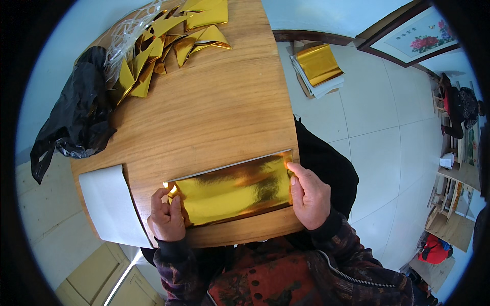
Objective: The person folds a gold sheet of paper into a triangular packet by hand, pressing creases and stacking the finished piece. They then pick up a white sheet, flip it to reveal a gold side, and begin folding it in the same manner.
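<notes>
A sheet of shiny gold foil paper (229, 194) lies folded lengthwise near the table's front edge, a thin white line showing along its far side. My left hand (167, 214) pinches its left end between thumb and bent fingers. At the opposite end, my right hand (309, 196) grips the short edge, thumb and fingers closed on it. To the left of my left hand rests a stack of white sheets (109, 204), partly over the table edge.
Folded gold paper pieces (148, 61) are heaped at the table's far left, beside clear plastic strips (127, 35) and a black plastic bag (84, 109). On the floor to the right sits a stack of gold and white paper (319, 66). A framed flower picture (416, 35) leans by the wall.
</notes>
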{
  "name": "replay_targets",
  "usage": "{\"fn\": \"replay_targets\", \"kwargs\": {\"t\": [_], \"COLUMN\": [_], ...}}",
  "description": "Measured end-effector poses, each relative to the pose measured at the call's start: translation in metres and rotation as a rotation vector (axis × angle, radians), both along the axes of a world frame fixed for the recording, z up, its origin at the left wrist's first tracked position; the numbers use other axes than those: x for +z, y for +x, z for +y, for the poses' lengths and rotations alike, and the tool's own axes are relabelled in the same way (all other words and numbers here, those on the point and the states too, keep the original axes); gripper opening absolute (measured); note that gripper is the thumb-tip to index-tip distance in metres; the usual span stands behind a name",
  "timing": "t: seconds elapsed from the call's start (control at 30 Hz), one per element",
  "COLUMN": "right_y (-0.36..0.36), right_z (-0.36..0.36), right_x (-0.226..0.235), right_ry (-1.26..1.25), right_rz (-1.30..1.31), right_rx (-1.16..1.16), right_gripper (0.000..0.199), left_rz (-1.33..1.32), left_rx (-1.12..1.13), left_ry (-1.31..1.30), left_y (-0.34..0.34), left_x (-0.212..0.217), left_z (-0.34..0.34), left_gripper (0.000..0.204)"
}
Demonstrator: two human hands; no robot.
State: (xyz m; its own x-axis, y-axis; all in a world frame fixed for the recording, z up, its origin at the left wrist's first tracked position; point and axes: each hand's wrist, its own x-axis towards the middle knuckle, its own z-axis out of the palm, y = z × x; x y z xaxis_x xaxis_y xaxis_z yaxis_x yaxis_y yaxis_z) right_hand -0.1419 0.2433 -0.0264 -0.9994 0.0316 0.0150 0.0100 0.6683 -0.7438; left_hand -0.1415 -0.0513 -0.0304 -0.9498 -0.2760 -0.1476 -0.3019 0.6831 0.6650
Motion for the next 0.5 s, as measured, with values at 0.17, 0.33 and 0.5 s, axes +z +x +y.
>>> {"fn": "replay_targets", "kwargs": {"t": [0.17,0.33,0.5], "right_y": [-0.0007,-0.0010,-0.0007], "right_z": [-0.0005,-0.0008,-0.0011], "right_x": [0.0006,0.0009,0.0011], "right_ry": [0.015,0.030,0.020], "right_rz": [0.012,0.014,-0.001], "right_rx": [0.008,0.003,-0.010], "right_gripper": [0.027,0.027,0.027], "left_rz": [0.018,-0.008,0.024], "left_rx": [-0.002,0.050,0.018], "left_ry": [0.000,0.094,0.021], "left_y": [0.0003,0.0008,0.0005], "left_x": [-0.0013,-0.0027,-0.0025], "left_z": [0.0003,0.0014,0.0013], "left_gripper": [0.023,0.023,0.022]}}
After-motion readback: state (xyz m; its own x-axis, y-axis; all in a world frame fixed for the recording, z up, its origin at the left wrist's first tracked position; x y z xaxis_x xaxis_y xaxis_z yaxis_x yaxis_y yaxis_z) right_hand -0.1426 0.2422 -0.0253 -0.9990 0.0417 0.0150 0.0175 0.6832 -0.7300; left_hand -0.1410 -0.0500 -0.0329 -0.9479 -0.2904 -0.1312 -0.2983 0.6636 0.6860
